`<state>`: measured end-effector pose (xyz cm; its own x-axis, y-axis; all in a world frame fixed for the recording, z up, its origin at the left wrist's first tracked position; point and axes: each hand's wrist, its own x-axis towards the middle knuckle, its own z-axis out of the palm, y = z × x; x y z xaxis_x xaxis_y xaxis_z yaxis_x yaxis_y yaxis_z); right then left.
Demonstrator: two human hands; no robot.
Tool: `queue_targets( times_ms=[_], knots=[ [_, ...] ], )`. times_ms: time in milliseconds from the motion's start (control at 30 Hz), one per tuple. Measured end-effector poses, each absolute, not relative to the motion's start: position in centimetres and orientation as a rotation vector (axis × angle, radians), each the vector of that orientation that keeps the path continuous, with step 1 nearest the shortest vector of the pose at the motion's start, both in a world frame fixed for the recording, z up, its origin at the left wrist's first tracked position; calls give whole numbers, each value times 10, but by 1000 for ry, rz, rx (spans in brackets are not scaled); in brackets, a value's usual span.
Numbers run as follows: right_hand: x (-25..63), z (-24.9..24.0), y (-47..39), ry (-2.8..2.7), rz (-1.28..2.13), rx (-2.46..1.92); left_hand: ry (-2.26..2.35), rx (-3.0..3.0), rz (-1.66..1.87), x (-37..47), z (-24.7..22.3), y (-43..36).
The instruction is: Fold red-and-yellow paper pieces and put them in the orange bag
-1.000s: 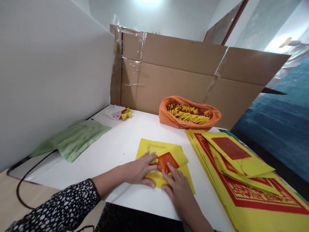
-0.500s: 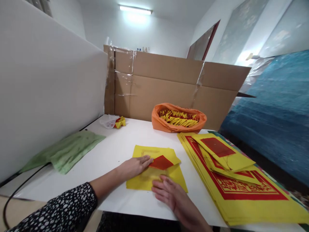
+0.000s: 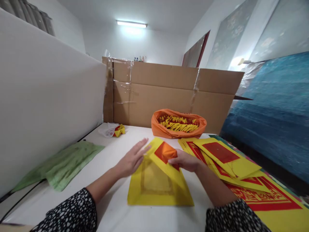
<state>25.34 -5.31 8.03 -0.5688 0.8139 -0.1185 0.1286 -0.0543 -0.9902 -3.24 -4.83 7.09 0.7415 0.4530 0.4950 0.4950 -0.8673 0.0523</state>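
Note:
My right hand (image 3: 187,160) grips the right side of a yellow paper sheet (image 3: 154,144) with a red patch. The sheet is raised and bent, and its red part bulges by my thumb. Beneath it, more yellow paper (image 3: 156,180) lies flat on the white table, a faint square outline showing through. My left hand (image 3: 132,160) is at the raised sheet's left edge with its fingers stretched out, holding nothing; whether the fingertips touch the paper I cannot tell.
Stacked yellow sheets with red prints (image 3: 224,154) lie on the right. An orange bag (image 3: 159,129) full of folded yellow and red pieces stands at the back, before a cardboard wall (image 3: 156,100). At left are a green cloth (image 3: 70,164) and a clear plastic bag (image 3: 106,129).
My right hand has moved up and right and taken hold of the sheet with the red patch, now lifted. My left hand has come off the paper's middle and opened at its left edge.

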Motion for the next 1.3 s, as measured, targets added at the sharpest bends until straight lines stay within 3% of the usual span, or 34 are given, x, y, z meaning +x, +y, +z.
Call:
queue_targets(
  times_ms=[67, 167, 267, 500, 700, 867, 967, 1067, 1300],
  knots=[
    [267, 85, -36, -1996, 1736, -1066, -915, -2868, -789, -40, 70, -39],
    [270, 78, -10, -2171, 1762, -1152, -872, -3075, -526, -38, 57, -37],
    [262, 64, 11, -2316, 1651, -1258, -825, -3271, -413, -31, 40, -40],
    [251, 52, -6, -2328, 847, -1406, -749, -3377, -463, -29, 13, -35],
    [224, 26, -81, -2592, 382, -1071, -764, -3410, -546, -26, 10, -35],
    [216, 10, -94, -2707, -9, -885, -729, -3469, -608, -24, 13, -38],
    [217, 5, -87, -2583, 36, -966, -739, -3466, -581, -27, 21, -43],
    [218, -2, -80, -2284, 320, -1183, -811, -3413, -548, -28, 25, -50],
    [219, -19, -63, -1826, 747, -1338, -1581, -3062, -846, -20, 7, -49]
  ],
)
